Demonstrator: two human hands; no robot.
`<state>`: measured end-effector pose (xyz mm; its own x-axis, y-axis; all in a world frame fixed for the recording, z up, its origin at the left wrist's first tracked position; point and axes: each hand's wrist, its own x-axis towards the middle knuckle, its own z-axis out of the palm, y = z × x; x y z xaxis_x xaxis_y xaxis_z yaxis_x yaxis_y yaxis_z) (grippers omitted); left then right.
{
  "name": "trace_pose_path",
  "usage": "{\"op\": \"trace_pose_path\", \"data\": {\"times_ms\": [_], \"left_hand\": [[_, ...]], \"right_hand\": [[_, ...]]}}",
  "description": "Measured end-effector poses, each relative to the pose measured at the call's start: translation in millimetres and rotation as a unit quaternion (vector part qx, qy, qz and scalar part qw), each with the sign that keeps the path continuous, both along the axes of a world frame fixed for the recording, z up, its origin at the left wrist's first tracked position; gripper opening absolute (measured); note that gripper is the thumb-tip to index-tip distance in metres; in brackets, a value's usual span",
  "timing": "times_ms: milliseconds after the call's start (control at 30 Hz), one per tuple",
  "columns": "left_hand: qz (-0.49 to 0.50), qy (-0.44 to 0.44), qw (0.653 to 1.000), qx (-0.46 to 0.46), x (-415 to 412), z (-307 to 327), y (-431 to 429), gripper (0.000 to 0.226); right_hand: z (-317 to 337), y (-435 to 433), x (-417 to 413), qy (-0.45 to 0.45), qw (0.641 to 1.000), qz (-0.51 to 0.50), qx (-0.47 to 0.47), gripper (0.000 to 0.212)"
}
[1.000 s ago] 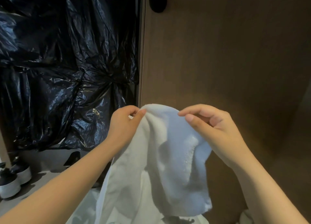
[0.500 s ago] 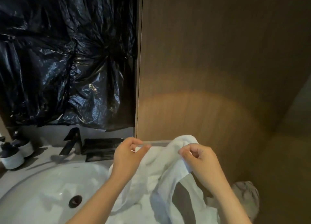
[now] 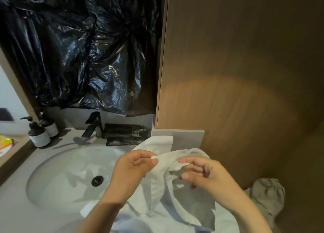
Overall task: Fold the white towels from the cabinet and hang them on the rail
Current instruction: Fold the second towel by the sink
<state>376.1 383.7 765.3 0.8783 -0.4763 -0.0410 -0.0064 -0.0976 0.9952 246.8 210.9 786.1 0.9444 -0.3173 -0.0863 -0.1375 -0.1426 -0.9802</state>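
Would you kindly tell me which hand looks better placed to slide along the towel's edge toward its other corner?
Probably the right hand: it holds a bunched fold of the white towel only loosely, while the left hand pinches a corner and can anchor it.

A white basin [image 3: 57, 180] sits in a grey counter [image 3: 19, 213] under black plastic sheeting [image 3: 78, 48], beside wood panelling [image 3: 236, 75].

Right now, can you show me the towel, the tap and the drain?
white towel [image 3: 157, 185], head view, on its hanging fold.
tap [image 3: 92, 125], head view, on its black spout.
drain [image 3: 97, 181], head view, on its dark middle.
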Motion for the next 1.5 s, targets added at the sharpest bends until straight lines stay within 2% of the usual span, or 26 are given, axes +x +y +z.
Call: {"op": "trace_pose_path", "data": {"times_ms": [100,233,400,567,1000,1167,1333,1400,1500], "left_hand": [[0.0,-0.002,1.0,0.009,-1,-1,4,0.008],[-0.009,0.024,1.0,-0.011,-6,1,5,0.01],[-0.022,0.031,0.998,-0.052,-17,7,1,0.015],[-0.048,0.04,0.995,-0.082,-25,9,1,0.019],[-0.076,-0.01,0.996,-0.051,-31,7,6,0.02],[-0.053,-0.051,0.997,-0.039,-34,3,4,0.029],[-0.015,-0.092,0.995,-0.044,-37,-1,3,0.023],[0.001,-0.101,0.994,-0.044,-36,0,3,0.022],[0.02,-0.117,0.991,-0.053,-30,7,5,0.022]], "right_hand": [[-2,5,2,-0.022,0.997,-0.021,-0.073,0.012],[-1,14,4,-0.054,0.993,-0.017,-0.103,0.021],[0,22,5,-0.047,0.988,0.01,-0.146,0.027],[0,26,6,-0.062,0.988,0.002,-0.145,0.027],[-7,28,8,-0.064,0.981,-0.033,-0.179,0.023],[-7,29,7,-0.078,0.983,-0.032,-0.161,0.022],[-8,33,5,-0.078,0.986,-0.033,-0.143,0.019],[-9,31,3,-0.059,0.982,-0.04,-0.174,0.014],[-14,25,-1,-0.023,0.959,-0.073,-0.275,0.012]]}}
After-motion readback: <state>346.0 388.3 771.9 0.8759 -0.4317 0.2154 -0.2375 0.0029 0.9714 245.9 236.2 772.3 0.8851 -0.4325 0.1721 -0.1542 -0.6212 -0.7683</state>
